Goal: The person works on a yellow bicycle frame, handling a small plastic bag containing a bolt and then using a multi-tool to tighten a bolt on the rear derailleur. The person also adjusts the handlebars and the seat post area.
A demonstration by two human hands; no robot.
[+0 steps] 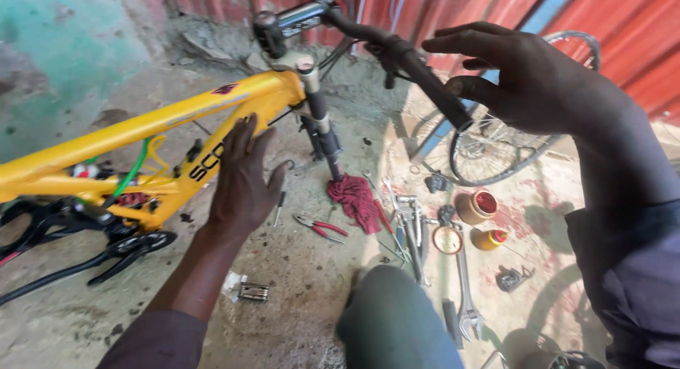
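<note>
- Nearest, our left hand lay flat, fingers released, against the yellow bike frame to our left.
- Farther, our right hand hovered spread beside the black handlebar grip, grasping nothing.
- Steadying the frame mattered, we judged.

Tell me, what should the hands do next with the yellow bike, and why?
Probably close the right hand around the black handlebar grip. Its fingers are spread open just beside it, not yet holding, while the left hand lies flat against the yellow frame, steadying it.
</note>
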